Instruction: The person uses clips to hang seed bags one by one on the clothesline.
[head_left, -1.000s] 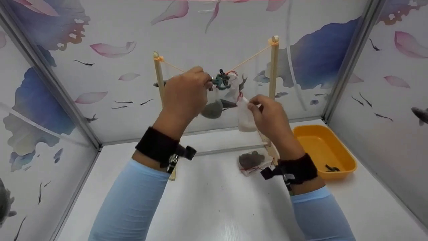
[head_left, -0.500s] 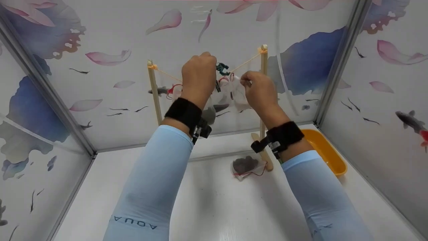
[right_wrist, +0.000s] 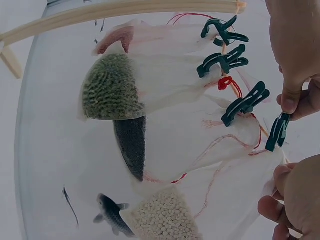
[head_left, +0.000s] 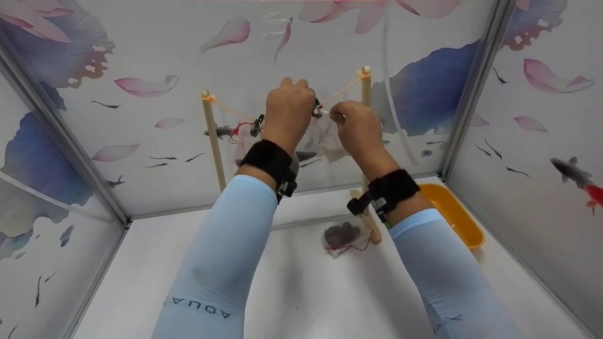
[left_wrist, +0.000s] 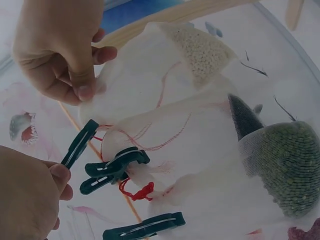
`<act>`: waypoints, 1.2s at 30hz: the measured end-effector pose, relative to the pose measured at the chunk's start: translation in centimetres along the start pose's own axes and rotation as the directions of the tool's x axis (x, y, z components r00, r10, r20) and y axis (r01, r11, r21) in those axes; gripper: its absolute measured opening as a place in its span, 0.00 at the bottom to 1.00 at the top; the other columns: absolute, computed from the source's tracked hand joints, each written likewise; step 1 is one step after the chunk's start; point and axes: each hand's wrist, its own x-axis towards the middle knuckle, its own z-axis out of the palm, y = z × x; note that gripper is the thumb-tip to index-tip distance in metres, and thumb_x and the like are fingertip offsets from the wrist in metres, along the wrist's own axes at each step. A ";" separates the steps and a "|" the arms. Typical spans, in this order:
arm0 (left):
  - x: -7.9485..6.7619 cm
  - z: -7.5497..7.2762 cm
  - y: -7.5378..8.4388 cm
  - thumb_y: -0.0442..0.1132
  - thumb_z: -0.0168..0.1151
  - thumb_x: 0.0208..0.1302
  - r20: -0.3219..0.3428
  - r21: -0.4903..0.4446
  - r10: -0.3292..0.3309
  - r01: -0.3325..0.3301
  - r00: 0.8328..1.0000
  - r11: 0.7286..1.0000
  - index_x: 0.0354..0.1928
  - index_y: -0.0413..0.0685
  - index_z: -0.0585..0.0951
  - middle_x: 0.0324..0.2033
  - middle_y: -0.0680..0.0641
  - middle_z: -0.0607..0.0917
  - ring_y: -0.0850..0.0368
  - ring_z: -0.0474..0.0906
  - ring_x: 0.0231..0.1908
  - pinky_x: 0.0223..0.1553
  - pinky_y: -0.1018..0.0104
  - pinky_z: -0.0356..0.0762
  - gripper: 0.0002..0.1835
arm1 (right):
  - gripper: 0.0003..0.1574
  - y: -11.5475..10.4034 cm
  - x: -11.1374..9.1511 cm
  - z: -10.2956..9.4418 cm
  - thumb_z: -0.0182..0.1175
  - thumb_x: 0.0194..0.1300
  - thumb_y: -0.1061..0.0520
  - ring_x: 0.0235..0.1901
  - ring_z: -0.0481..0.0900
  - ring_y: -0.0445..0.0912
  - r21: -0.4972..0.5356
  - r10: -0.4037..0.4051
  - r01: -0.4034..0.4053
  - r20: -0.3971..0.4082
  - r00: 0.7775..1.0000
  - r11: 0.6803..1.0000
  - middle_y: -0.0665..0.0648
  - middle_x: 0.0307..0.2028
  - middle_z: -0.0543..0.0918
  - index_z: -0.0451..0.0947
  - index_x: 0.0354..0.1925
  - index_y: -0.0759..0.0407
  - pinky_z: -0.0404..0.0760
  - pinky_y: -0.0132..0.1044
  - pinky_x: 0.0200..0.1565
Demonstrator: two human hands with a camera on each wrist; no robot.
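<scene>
My left hand point(head_left: 289, 110) pinches a dark green clip point(left_wrist: 80, 142) by its handles, its nose right at the orange string point(head_left: 340, 90) and the top edge of a white mesh drawstring bag point(left_wrist: 135, 80). That bag, with white grains at its bottom, is pinched at its top edge by my right hand point(head_left: 360, 125). Beside it, more green clips point(right_wrist: 245, 104) fasten other mesh bags to the string. One holds green beans point(right_wrist: 112, 82), another dark grains point(right_wrist: 131, 150), another reddish contents point(right_wrist: 117, 40). In the head view my left hand hides part of the row.
Two wooden posts point(head_left: 214, 146) carry the string at both ends. On the white table point(head_left: 301, 292) lies another mesh bag point(head_left: 342, 235) with dark contents, near the right post's foot. A yellow basin point(head_left: 459, 216) stands at the right. Printed panels point(head_left: 155, 61) enclose the table.
My right hand has lifted the white mesh bag up to the string. My left hand has moved right with the clip, close to my right hand. The head view has shifted slightly.
</scene>
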 end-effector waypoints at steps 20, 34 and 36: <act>-3.7 -2.1 -1.4 0.46 0.69 0.84 0.113 -0.168 0.084 -0.064 0.990 0.984 0.57 0.45 0.90 0.48 0.44 0.84 0.48 0.76 0.48 0.38 0.55 0.91 0.13 | 0.13 0.6 -1.3 1.7 0.66 0.86 0.52 0.54 0.92 0.59 0.112 0.107 -0.118 0.105 0.989 0.987 0.61 0.56 0.93 0.91 0.57 0.57 0.88 0.57 0.55; -17.8 -0.5 -5.6 0.43 0.71 0.81 -0.011 -0.520 -0.222 0.184 0.975 0.834 0.46 0.45 0.93 0.34 0.46 0.88 0.52 0.84 0.32 0.30 0.57 0.81 0.09 | 0.14 1.7 -2.9 2.2 0.64 0.88 0.51 0.44 0.88 0.57 0.166 0.130 -0.150 0.127 0.983 0.975 0.60 0.53 0.92 0.89 0.57 0.58 0.85 0.51 0.45; -20.5 0.7 -6.0 0.43 0.72 0.80 0.034 -0.544 -0.279 0.252 0.960 0.800 0.46 0.46 0.93 0.34 0.46 0.88 0.52 0.84 0.31 0.30 0.57 0.80 0.08 | 0.13 2.1 -3.2 1.9 0.64 0.87 0.51 0.42 0.87 0.56 0.176 0.131 -0.152 0.125 0.983 0.973 0.59 0.51 0.93 0.89 0.56 0.58 0.83 0.49 0.43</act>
